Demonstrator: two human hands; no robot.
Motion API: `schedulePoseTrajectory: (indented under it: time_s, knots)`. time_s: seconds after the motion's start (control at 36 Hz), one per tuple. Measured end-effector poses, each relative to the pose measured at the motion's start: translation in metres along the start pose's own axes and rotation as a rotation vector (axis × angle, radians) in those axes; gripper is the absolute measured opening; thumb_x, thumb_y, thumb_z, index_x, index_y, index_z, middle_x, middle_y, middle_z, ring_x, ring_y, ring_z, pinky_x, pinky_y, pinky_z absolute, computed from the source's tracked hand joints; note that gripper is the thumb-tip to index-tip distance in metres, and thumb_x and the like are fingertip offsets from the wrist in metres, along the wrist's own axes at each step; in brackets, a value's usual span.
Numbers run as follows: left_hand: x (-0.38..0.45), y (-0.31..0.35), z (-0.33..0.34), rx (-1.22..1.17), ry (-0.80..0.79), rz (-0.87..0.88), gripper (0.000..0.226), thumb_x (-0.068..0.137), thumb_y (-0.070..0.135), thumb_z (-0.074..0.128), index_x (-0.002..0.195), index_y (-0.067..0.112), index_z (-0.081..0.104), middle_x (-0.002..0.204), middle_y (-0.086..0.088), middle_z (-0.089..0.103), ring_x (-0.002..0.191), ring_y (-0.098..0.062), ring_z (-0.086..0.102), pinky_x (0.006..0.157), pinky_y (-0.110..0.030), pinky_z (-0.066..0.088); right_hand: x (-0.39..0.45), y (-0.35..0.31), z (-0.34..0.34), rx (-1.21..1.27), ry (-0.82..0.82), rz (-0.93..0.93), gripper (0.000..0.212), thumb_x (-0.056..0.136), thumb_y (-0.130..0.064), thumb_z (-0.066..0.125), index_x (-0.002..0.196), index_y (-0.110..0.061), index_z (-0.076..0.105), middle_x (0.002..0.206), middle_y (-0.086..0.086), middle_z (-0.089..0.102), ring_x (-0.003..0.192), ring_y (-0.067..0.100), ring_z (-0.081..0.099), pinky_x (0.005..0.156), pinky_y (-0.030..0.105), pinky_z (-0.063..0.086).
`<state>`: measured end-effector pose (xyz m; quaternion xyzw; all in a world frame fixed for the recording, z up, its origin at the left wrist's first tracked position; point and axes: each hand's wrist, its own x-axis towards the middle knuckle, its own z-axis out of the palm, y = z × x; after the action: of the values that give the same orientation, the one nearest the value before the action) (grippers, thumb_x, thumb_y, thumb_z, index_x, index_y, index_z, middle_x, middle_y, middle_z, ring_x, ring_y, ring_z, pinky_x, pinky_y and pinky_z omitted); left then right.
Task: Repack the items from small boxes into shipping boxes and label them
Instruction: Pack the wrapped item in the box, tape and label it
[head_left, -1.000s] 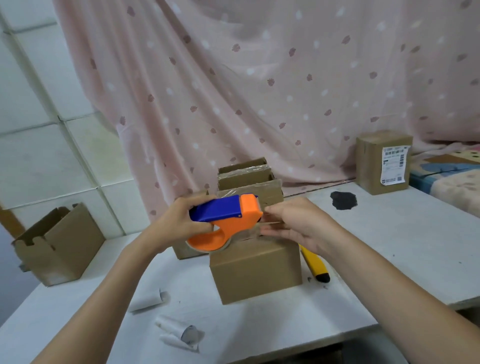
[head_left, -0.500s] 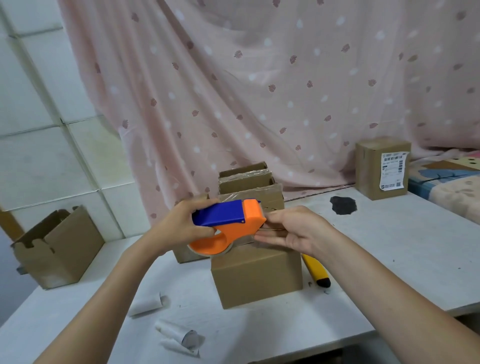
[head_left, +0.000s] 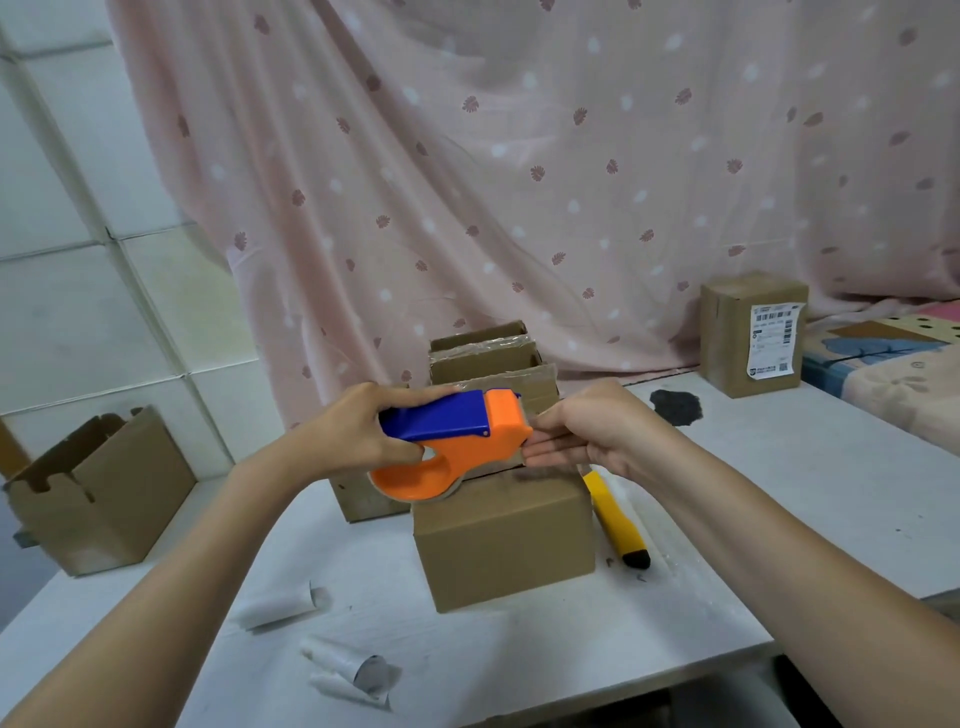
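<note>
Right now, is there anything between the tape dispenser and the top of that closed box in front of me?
Nothing visible. The tape dispenser, gripped by the left hand, hangs just above the closed box, with the right hand at its front end. The yellow knife lies on the table beside the box, out of the way.

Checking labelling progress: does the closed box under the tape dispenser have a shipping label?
No, the closed box shows plain cardboard; only the far box carries a label.
</note>
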<state>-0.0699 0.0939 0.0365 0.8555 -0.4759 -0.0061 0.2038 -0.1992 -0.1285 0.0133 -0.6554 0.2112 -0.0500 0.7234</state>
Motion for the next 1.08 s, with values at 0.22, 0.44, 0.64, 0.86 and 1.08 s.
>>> schedulePoseTrajectory:
  time_s: [0.22, 0.44, 0.64, 0.86, 1.08]
  knots:
    - [0.005, 0.003, 0.001, 0.039, -0.057, 0.032, 0.067, 0.077, 0.043, 0.066, 0.134, 0.065, 0.040, 0.105, 0.000, 0.071, 0.078, -0.017, 0.059, 0.074, -0.027, 0.048, -0.002, 0.003, -0.010, -0.013, 0.009, 0.018, 0.011, 0.093, 0.010, 0.058, 0.096, 0.019, 0.064, 0.073, 0.027, 0.072, 0.061, 0.032, 0.074, 0.052, 0.034, 0.061]
    - [0.002, -0.009, -0.001, 0.079, -0.050, 0.028, 0.066, 0.077, 0.049, 0.066, 0.137, 0.062, 0.041, 0.103, 0.002, 0.066, 0.083, -0.012, 0.058, 0.072, -0.018, 0.045, 0.001, 0.011, -0.035, -0.042, 0.087, 0.010, 0.011, 0.092, 0.010, 0.058, 0.096, 0.020, 0.063, 0.075, 0.027, 0.073, 0.063, 0.032, 0.074, 0.053, 0.032, 0.061]
    - [0.001, -0.007, -0.001, 0.116, -0.081, 0.033, 0.066, 0.075, 0.047, 0.064, 0.134, 0.067, 0.042, 0.101, 0.000, 0.062, 0.080, -0.009, 0.054, 0.070, -0.016, 0.043, 0.002, 0.016, -0.045, -0.086, 0.082, 0.046, 0.010, 0.093, 0.010, 0.058, 0.094, 0.019, 0.063, 0.071, 0.024, 0.072, 0.059, 0.029, 0.073, 0.054, 0.033, 0.062]
    - [0.013, 0.010, 0.008, 0.244, -0.091, 0.047, 0.064, 0.081, 0.035, 0.066, 0.138, 0.056, 0.046, 0.081, 0.003, 0.063, 0.069, -0.011, 0.052, 0.061, -0.016, 0.039, 0.012, 0.021, -0.046, -0.197, 0.146, 0.058, 0.014, 0.092, 0.009, 0.058, 0.098, 0.021, 0.063, 0.073, 0.027, 0.072, 0.057, 0.030, 0.073, 0.047, 0.030, 0.058]
    - [0.021, 0.017, 0.010, 0.289, -0.120, 0.059, 0.063, 0.084, 0.027, 0.067, 0.137, 0.054, 0.049, 0.075, 0.012, 0.061, 0.068, -0.011, 0.055, 0.063, -0.023, 0.044, 0.021, 0.029, -0.046, -0.322, 0.174, 0.065, 0.014, 0.091, 0.006, 0.060, 0.088, 0.017, 0.068, 0.071, 0.025, 0.072, 0.055, 0.028, 0.071, 0.054, 0.033, 0.062]
